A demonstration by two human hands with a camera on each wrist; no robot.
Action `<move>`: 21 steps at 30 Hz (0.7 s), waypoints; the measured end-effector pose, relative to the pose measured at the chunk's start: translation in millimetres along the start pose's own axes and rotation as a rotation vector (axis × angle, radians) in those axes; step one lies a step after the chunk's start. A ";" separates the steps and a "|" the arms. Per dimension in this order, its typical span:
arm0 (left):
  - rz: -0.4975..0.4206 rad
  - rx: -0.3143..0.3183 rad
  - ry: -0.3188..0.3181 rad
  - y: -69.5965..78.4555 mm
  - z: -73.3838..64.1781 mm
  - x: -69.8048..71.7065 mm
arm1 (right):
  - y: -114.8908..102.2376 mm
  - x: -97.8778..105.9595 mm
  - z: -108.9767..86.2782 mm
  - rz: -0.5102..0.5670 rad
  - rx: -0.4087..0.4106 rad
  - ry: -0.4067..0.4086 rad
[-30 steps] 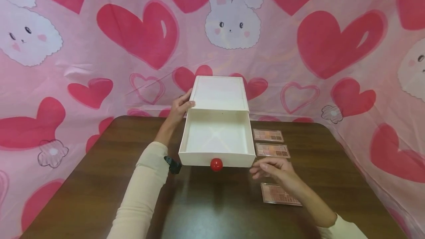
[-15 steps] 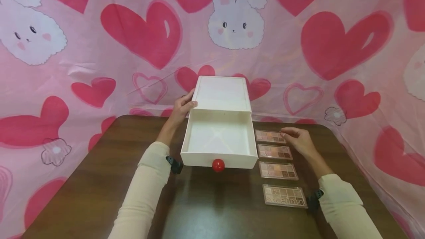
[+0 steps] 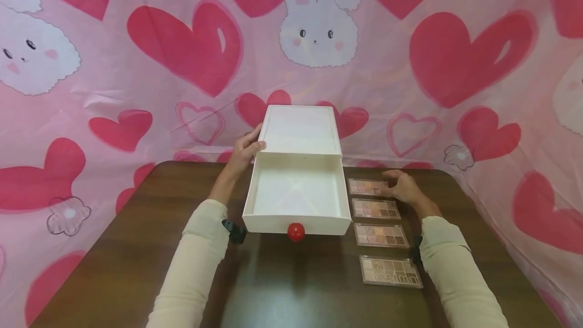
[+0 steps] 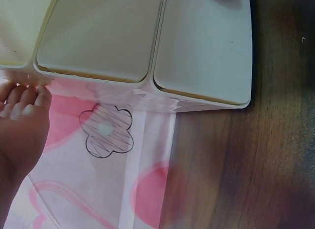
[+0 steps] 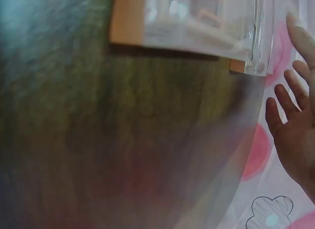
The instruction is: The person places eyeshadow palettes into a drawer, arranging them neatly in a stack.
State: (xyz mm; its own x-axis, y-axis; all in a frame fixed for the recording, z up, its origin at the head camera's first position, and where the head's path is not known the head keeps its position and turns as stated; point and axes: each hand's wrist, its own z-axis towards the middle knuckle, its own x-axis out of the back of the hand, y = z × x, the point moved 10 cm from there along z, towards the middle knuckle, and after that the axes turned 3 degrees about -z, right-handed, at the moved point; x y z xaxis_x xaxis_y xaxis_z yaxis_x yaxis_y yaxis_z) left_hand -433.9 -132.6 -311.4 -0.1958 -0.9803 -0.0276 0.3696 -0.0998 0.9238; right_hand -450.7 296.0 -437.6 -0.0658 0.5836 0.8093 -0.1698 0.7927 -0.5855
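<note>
A white drawer unit (image 3: 300, 128) stands mid-table, with its top drawer (image 3: 296, 186) pulled out and nothing inside; a red ball knob (image 3: 296, 232) is on its front. My left hand (image 3: 246, 148) rests on the unit's left side, thumb at the top edge. In the left wrist view its fingertips touch the side wall. My right hand (image 3: 403, 186) is at the right end of the farthest eyeshadow palette (image 3: 366, 186). The right wrist view shows its fingers spread loosely beside the palettes' clear cases (image 5: 197, 22), gripping nothing.
Three more eyeshadow palettes lie in a column nearer me: the second (image 3: 375, 209), the third (image 3: 381, 235) and the nearest (image 3: 390, 271). A brown wooden table (image 3: 273, 287) carries everything. Behind it hangs a pink cloth (image 3: 264, 75) with hearts and rabbits.
My right hand has moved from beside the drawer's front right corner, away from me, to the farthest palette. All the palettes now show. My left hand stays at the drawer unit.
</note>
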 end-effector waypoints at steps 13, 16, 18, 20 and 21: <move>0.055 0.028 0.014 -5.0 0.1 5.2 | -0.7 -19.5 7.8 -0.002 0.071 -0.090; 0.053 0.024 0.017 -3.5 -0.6 4.8 | 1.2 -19.8 8.5 0.022 0.074 -0.078; 0.050 0.017 0.015 -2.6 -0.6 4.3 | 2.8 -19.6 9.4 0.030 0.071 -0.068; 0.049 0.012 0.008 -2.1 -0.6 3.2 | 4.1 -19.7 9.0 0.032 0.068 -0.065; 0.049 0.009 0.008 -2.3 -0.7 3.1 | 4.3 -19.8 9.0 0.026 0.070 -0.063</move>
State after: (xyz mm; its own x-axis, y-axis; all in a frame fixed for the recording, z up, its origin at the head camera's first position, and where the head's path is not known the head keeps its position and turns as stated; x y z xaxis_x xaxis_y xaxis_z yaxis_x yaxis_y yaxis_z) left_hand -434.7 -135.5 -313.9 -0.1709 -0.9852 0.0145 0.3705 -0.0506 0.9274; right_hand -459.0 286.2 -455.8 -0.1326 0.5902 0.7963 -0.2355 0.7616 -0.6037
